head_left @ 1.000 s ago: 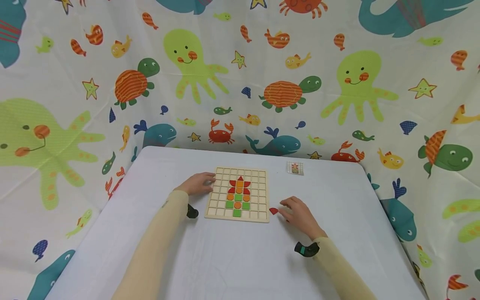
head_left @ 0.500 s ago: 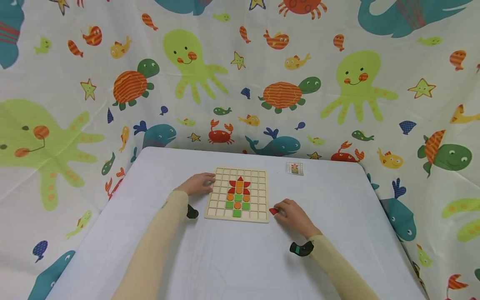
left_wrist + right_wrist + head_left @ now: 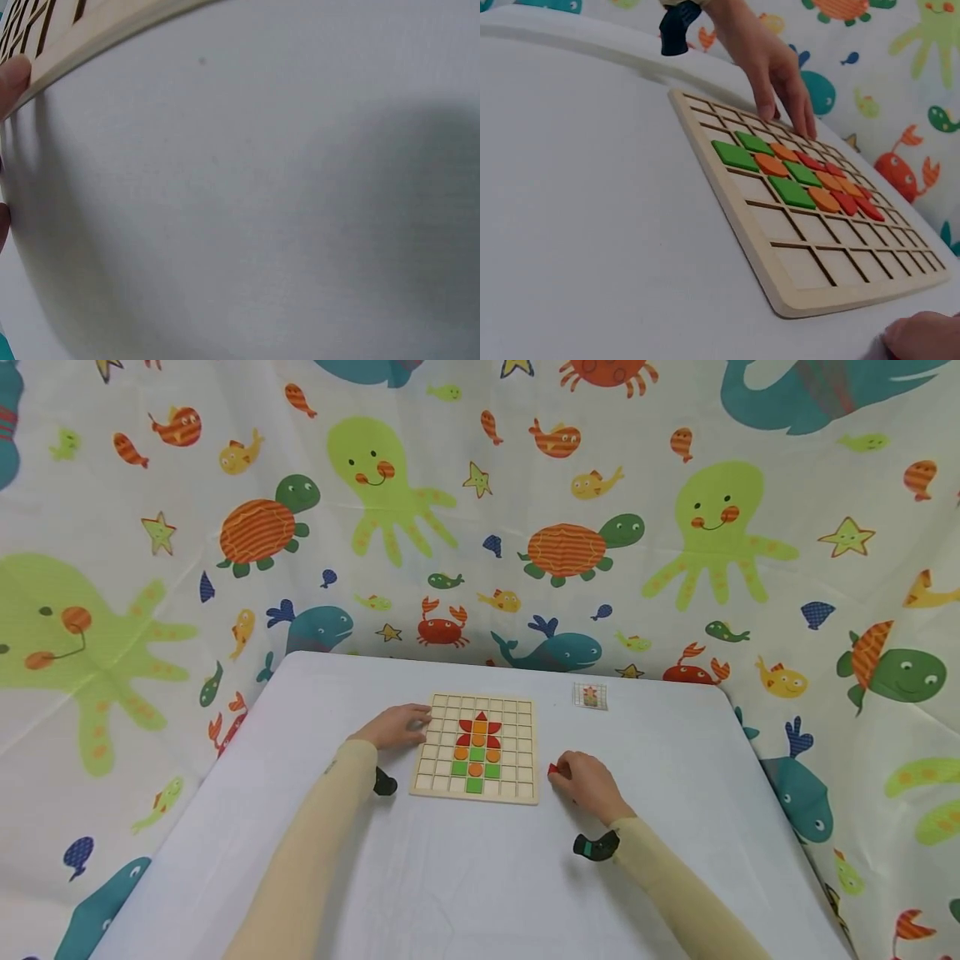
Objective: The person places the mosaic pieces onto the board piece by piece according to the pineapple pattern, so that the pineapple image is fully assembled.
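Observation:
A wooden grid board (image 3: 517, 727) lies on the table. Set in its cells are green squares (image 3: 474, 786), orange round pieces (image 3: 461, 754) and red pieces (image 3: 492, 728) that make a flower-like figure. My left hand (image 3: 392, 727) rests at the board's left edge; in the left wrist view a fingertip (image 3: 15, 71) touches the rim. Off the board's right side, my right hand (image 3: 590, 783) pinches a small red piece (image 3: 553, 769) between thumb and fingers. Most of that piece is hidden by the fingers. Only part of the right hand (image 3: 926, 335) shows in the right wrist view.
Behind and right of the board lies a small card (image 3: 590, 696) printed with a grid and a coloured figure. A white cloth covers the table (image 3: 480, 877). A curtain with sea animals (image 3: 465, 527) hangs behind the table and along its sides.
My right hand first moved left to the red piece on the table and closed on it. Now it has drawn slightly back with the piece. My left hand has stayed at the board.

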`<action>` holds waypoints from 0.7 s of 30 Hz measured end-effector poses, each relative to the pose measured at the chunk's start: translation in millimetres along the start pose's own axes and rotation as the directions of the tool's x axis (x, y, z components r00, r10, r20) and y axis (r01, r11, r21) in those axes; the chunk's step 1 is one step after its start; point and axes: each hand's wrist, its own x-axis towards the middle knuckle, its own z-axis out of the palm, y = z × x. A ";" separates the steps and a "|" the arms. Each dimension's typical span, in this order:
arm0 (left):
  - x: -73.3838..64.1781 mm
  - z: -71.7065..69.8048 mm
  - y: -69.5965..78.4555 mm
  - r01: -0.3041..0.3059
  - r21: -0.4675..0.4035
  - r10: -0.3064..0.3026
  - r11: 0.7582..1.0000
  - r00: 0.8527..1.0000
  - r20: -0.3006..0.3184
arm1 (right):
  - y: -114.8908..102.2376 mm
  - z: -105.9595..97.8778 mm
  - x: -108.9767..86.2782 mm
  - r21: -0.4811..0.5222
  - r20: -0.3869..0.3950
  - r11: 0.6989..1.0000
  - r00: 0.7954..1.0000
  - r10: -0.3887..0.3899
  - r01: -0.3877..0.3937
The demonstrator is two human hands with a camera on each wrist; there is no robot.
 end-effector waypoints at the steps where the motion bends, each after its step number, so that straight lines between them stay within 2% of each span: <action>1: 0.2 0.2 -0.4 -0.004 -0.002 0.004 1.000 1.000 0.000 | 0.3 -1.2 -0.2 0.028 0.007 0.999 1.000 0.023 -0.023; 3: 0.6 0.3 -0.7 -0.005 -0.008 0.005 1.000 1.000 -0.002 | -0.1 -4.1 0.0 0.075 0.030 0.996 0.998 0.047 -0.049; 8: 1.6 -0.5 -2.6 -0.020 -0.004 0.020 1.000 1.000 -0.008 | -0.5 -7.6 1.7 0.119 0.075 0.993 0.997 0.016 -0.025; 12: 1.4 -1.6 -3.2 -0.037 0.001 0.037 0.999 0.999 -0.012 | -0.8 -7.7 2.3 0.144 0.059 0.990 0.998 -0.009 0.000; 16: 2.2 -1.2 -4.5 -0.041 -0.003 0.041 0.999 0.999 -0.012 | 1.8 -6.0 4.5 0.067 0.017 0.994 0.996 -0.090 0.089; 21: 3.0 -0.1 -6.6 -0.034 -0.003 0.034 0.999 0.999 0.000 | 5.4 -2.8 6.7 0.002 0.053 0.985 0.983 -0.174 0.174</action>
